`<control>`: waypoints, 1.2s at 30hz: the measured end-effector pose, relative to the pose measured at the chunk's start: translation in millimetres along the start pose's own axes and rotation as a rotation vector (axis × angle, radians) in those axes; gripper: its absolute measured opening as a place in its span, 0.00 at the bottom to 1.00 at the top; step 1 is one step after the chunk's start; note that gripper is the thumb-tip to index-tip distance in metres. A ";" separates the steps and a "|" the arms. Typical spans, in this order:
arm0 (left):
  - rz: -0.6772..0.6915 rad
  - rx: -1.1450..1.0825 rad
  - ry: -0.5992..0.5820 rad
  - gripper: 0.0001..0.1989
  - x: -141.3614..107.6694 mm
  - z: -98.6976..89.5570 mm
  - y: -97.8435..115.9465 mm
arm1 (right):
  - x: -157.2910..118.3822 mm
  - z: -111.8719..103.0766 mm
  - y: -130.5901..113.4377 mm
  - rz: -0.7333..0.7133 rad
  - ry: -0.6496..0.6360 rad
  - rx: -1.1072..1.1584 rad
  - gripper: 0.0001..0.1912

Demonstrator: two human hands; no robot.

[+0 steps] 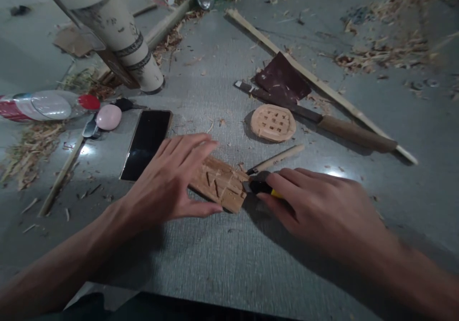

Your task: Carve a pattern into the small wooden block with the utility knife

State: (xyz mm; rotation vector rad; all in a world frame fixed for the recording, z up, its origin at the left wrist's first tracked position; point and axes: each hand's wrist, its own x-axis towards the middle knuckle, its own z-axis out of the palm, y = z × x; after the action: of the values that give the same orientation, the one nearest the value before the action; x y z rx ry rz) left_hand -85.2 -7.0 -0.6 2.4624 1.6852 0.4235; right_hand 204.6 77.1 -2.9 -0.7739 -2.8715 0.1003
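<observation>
A flat carved wooden block [220, 183] with cut grooves lies on the table near the middle. My left hand [172, 177] holds its left part, the thumb along the near edge and the fingers over the far side. My right hand [315, 201] is closed around a black and yellow utility knife [261, 183], whose short blade meets the block's right end. Just beyond the knife lies a slim wooden-handled carving tool [278, 158]. A round wooden piece [273, 123] with a lattice of square holes sits farther back.
Behind are a long wooden-handled knife [355, 133], dark red sandpaper [283, 80] and a bamboo strip [322, 89]. Left of my hands lie a phone [147, 142], a plastic bottle [50, 105] and a patterned cylinder [132, 44]. Wood shavings [383, 56] litter the grey table [222, 259].
</observation>
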 end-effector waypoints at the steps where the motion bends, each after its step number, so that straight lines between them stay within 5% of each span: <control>1: 0.027 -0.029 -0.031 0.46 0.2 0.1 1.0 | 0.2 -0.2 0.0 -0.001 0.000 -0.001 0.13; 7: 0.073 -0.081 -0.080 0.32 -1.5 1.4 6.9 | -1.0 -2.0 -2.2 -0.029 -0.013 0.001 0.13; 36: 0.019 -0.154 -0.144 0.31 -2.3 15.8 20.9 | -2.6 -7.4 -2.9 -0.036 -0.050 0.051 0.14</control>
State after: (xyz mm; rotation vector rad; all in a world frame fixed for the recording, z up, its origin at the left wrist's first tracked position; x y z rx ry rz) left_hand -62.6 -16.1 -10.5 2.3400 1.5150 0.3549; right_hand 206.7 73.5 4.3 -0.7195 -2.9155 0.1903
